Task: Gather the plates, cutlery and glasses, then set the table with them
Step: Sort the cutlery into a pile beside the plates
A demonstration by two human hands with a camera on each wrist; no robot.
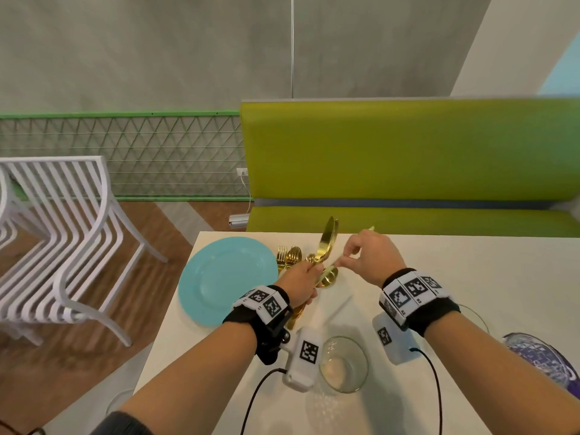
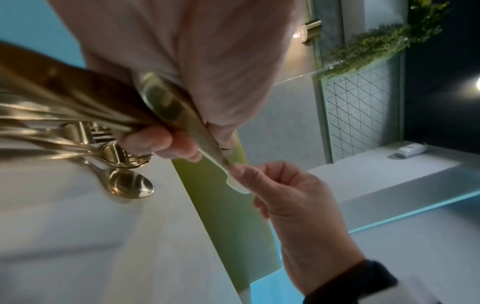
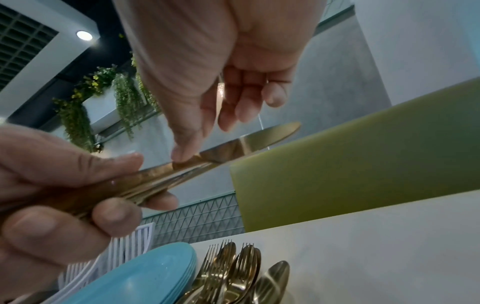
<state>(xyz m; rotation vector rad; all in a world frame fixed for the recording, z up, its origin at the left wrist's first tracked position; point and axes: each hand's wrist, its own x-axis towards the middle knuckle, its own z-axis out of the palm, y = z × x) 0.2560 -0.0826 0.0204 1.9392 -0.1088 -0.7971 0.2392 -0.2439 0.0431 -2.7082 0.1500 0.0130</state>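
Right now the left hand (image 1: pixel 301 282) is near the middle of the head view, with its fingers (image 3: pixel 114 214) curled tight round a bunch of gold knives (image 1: pixel 328 243) that point up and away. The right hand (image 1: pixel 370 259) is just beside it, and its thumb and first finger pinch one knife near where the handle meets the blade, as if to pull it out of the bunch; the other fingers on that hand hang loose. More gold cutlery (image 3: pixel 233 271), forks and spoons, lies in a heap on the white worktop (image 1: pixel 470 277) just under the hands, right beside a stack of blue plates (image 1: pixel 226 277) at the left of the frame. A clear glass (image 1: pixel 343 364) stands low in the middle of the frame, near the wrists. At the lower right edge there is a purple patterned thing (image 1: pixel 543 356); it may be another plate or bowl, but it is cut off and hard to tell. So the gathering looks mostly done, since plates, cutlery and a glass are all on the worktop. The setting has hardly begun: the plates are not spread out, and I think each place needs its own plate, knife, fork, spoon and glass.
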